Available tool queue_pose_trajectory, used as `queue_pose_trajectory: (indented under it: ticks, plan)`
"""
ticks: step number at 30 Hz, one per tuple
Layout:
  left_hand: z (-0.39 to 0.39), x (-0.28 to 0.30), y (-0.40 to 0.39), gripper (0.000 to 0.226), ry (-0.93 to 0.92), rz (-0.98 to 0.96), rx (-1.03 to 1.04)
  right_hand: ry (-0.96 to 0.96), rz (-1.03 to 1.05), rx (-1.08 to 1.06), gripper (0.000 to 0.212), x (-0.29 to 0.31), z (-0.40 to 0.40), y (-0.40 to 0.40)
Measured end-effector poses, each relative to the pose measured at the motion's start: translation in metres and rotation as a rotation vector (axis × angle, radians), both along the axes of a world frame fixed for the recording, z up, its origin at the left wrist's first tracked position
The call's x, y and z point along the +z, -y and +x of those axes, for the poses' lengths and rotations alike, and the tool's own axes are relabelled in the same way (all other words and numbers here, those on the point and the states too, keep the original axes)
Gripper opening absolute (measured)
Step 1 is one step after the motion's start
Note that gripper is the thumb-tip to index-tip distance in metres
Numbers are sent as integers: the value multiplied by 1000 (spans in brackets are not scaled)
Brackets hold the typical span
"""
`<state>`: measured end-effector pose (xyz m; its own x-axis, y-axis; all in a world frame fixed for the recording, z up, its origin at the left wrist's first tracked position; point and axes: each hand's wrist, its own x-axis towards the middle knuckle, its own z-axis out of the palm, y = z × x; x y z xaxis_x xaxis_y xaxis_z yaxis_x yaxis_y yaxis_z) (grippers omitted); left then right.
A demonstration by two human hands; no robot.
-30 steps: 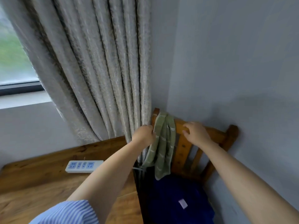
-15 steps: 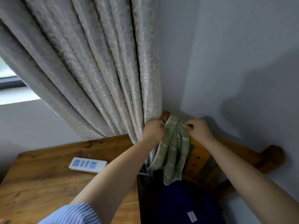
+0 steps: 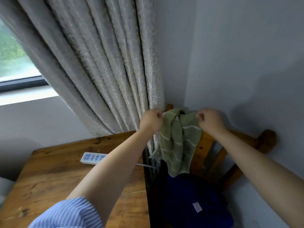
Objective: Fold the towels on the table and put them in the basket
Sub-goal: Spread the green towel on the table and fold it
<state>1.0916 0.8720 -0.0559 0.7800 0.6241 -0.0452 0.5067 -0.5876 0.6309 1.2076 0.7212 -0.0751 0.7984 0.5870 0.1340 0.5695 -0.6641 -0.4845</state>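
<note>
A green towel with thin white stripes hangs bunched over the top rail of a wooden chair in the room's corner. My left hand pinches the towel's upper left edge, and my right hand pinches its upper right edge. The cloth spreads a little between them and droops down toward the seat. No basket shows in this view.
A wooden table lies at the lower left with a white power strip on it. A grey curtain hangs just left of the chair. Dark blue fabric with a white tag lies on the seat. Grey walls close the corner.
My right hand went from the chair rail onto the towel's right edge. Both hands now hold the top and have drawn it wider and slightly up.
</note>
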Motion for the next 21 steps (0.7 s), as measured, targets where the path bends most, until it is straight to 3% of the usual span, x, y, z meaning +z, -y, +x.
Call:
queue_pose_trajectory:
  ticks: [7, 16, 19, 21]
  plan:
    - [-89, 26, 5, 22, 189, 32, 35, 133, 199, 51, 20, 48, -72, 32]
    - [-277, 53, 25, 19, 409, 79, 183, 261, 424, 233, 21, 78, -244, 38]
    - [-347, 59, 27, 16, 443, 124, 250, 220, 443, 280, 28, 82, -299, 34]
    - [-382, 62, 25, 19, 430, 147, 288, 167, 440, 286, 20, 82, -326, 25]
